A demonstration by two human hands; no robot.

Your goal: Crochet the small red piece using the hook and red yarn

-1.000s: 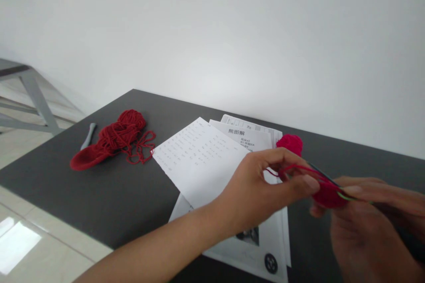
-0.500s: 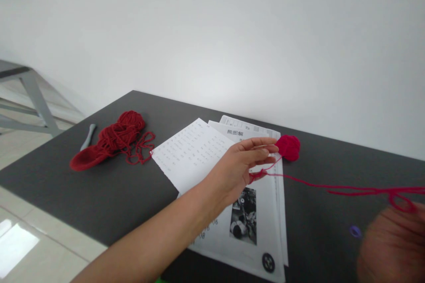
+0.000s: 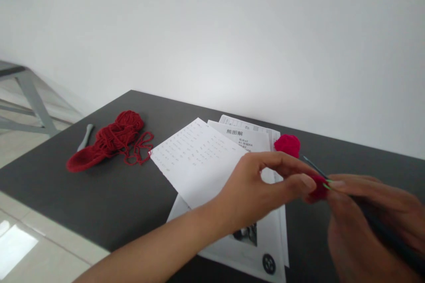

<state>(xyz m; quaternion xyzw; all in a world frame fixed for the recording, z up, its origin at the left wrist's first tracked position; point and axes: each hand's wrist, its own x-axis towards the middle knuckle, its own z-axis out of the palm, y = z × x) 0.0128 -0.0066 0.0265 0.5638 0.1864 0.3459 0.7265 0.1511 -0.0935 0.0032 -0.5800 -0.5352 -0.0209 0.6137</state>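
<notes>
My left hand [image 3: 262, 185] pinches a small piece of red crochet work [image 3: 318, 189] between thumb and fingertips, over the right edge of the papers. At the other side of that piece, my right hand [image 3: 368, 216] is closed around a crochet hook [image 3: 392, 239], whose thin tip points up and left. A small bright green item [image 3: 327, 184], perhaps a stitch marker, shows at the right thumb and index tips, touching the red piece. Behind the left fingers lies a bright red ball of yarn [image 3: 287, 145]. The fingers hide part of the crochet piece.
Handwritten paper [image 3: 195, 154] overlaps printed sheets [image 3: 245, 258] on the dark table [image 3: 133, 212]. Farther left are a dark red yarn skein [image 3: 119, 135] with loose strands, a dark red rounded piece [image 3: 81, 159] and a grey-handled tool [image 3: 85, 137]. A white wall rises behind.
The left hand has gone from spread fingers with yarn around them to pinching the crochet piece. My right hand has come leftward to it, with the hook now showing. The purple ring is out of sight.
</notes>
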